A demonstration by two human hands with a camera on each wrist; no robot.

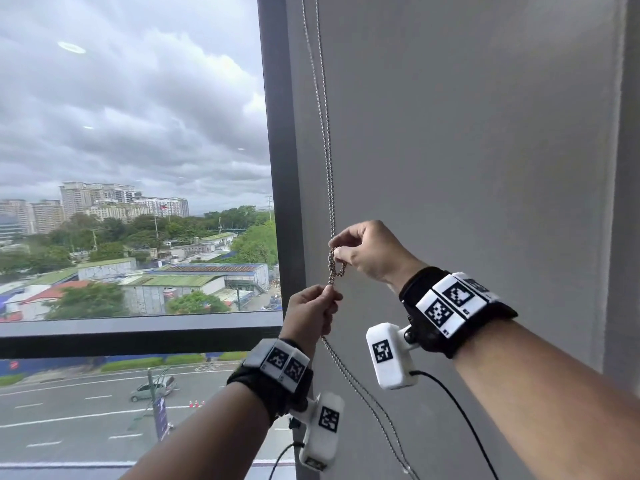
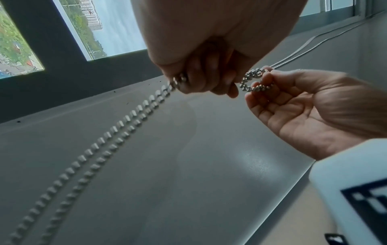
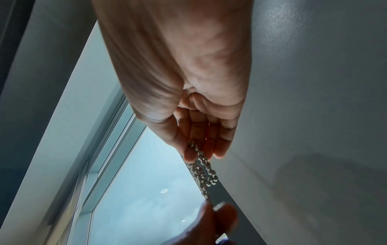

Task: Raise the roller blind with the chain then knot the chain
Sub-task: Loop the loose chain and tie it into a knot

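Note:
A doubled metal bead chain [image 1: 323, 133] hangs down the grey wall beside the window. Between my hands it forms a small twisted loop [image 1: 336, 268]. My right hand [image 1: 367, 254] pinches the top of that loop with thumb and forefinger, its other fingers curled loosely. Just below, my left hand [image 1: 311, 315] grips both strands in a fist, and the chain [image 1: 360, 382] trails out underneath it. The left wrist view shows the loop [image 2: 252, 81] between the left fist [image 2: 207, 79] and the right hand [image 2: 297, 106]. In the right wrist view the chain [image 3: 202, 167] runs from the right fingers down. The blind itself is out of view.
A large window [image 1: 131, 150] with a dark frame [image 1: 280, 168] fills the left, overlooking buildings and a road. The plain grey wall [image 1: 467, 133] takes up the right side. Marker bands and white camera units sit on both wrists, with a black cable [image 1: 460, 417] hanging from the right one.

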